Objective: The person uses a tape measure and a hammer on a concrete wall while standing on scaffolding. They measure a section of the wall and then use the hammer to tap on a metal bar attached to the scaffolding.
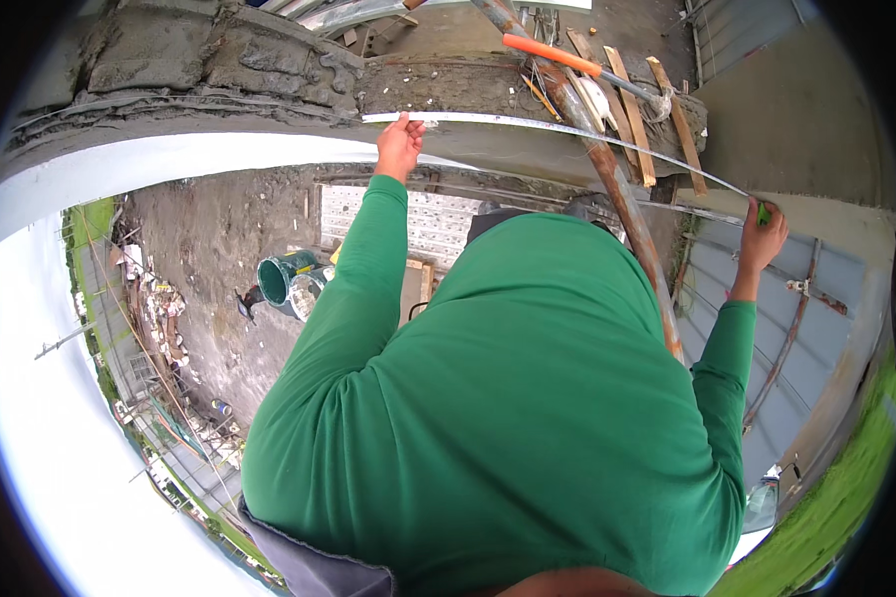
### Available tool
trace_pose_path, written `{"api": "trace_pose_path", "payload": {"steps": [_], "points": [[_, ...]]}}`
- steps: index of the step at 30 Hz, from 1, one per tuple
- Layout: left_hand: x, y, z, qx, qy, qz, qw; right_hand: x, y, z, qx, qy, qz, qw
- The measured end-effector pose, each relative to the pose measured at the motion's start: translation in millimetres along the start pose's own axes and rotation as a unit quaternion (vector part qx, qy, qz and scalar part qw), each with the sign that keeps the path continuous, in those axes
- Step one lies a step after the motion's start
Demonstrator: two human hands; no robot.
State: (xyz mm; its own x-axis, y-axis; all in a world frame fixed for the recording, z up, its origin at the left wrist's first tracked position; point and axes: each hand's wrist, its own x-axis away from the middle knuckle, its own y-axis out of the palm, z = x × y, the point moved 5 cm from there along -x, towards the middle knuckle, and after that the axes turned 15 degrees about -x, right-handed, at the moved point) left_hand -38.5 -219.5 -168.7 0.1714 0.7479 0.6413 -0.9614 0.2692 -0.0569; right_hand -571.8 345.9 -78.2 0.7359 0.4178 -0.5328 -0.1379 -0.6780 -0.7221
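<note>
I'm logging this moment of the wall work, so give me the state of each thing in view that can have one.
tape measure blade: pulled out, stretched along the wall top between both hands.
left hand: pressing the blade's end against the concrete wall.
right hand: gripping the green tape case.
green bucket: far below, tilted, open mouth showing.
orange-handled tool: lying flat on the wall top, untouched.

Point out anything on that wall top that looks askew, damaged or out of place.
The measuring tape stretched between the left hand and right hand sags and bows instead of lying flat. On the rough concrete wall top, loose wooden strips lie at mixed angles, and a rusty pipe leans across them.
</note>
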Motion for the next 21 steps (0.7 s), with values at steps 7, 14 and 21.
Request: {"api": "trace_pose_path", "payload": {"steps": [7,14,21], "points": [[-1.8,-4.7,0.1,0.002,-0.014,0.008,1.0,-0.5,3.1,2.1,0.008,0.003,-0.01,1.0],[-7.5,-2.4,4.7,0.001,-0.018,-0.003,1.0,1.4,-0.5,-0.8,0.003,0.01,-0.001,1.0],[-22.1,-19.8,-5.7,0.01,-0.014,-0.038,0.999,-0.2,0.5,0.4,-0.014,0.048,0.022,0.999]]}}
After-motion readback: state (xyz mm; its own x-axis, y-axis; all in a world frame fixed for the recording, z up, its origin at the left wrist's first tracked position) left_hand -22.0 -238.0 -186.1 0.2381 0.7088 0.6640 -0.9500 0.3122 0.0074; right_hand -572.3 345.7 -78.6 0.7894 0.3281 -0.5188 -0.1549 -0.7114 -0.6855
